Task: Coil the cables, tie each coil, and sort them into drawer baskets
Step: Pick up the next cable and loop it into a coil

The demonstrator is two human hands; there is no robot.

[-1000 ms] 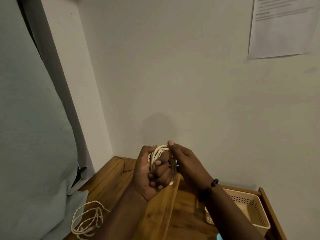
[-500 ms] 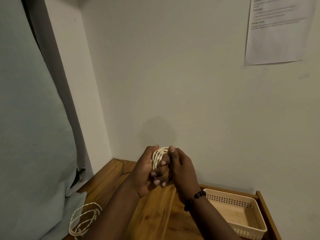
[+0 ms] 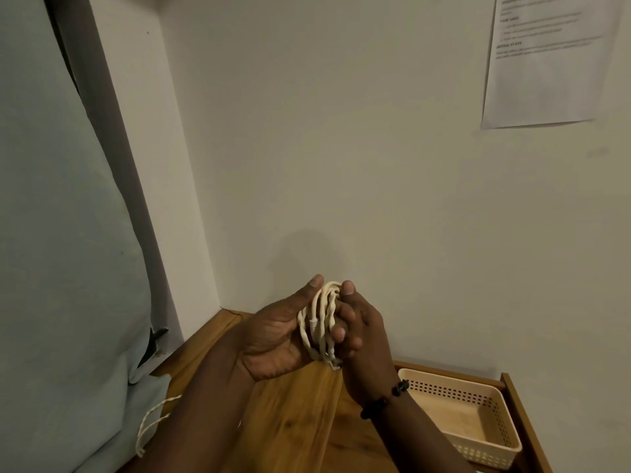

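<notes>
A small coil of cream twisted cable (image 3: 321, 322) stands upright between my two hands, raised above the wooden top. My left hand (image 3: 276, 339) cups it from the left, palm toward me, thumb up along the loops. From the right, my right hand (image 3: 362, 336) presses against the coil with its fingers curled over the strands; a dark bead bracelet is on that wrist. A second cream cable (image 3: 150, 425) lies loose at the lower left, partly hidden by my left forearm. An empty beige perforated basket (image 3: 491, 448) sits in the open drawer at the lower right.
The wooden top (image 3: 290, 421) runs under my arms to a white wall close behind. A pale cushion or fabric mass (image 3: 61, 268) fills the left side. A printed sheet (image 3: 546, 59) hangs on the wall at the upper right. The drawer's wooden side (image 3: 522, 425) borders the basket.
My left hand has opened its fingers from around the coil and now cups it with the thumb up. The coil shows more loops. The view has tilted slightly down and left.
</notes>
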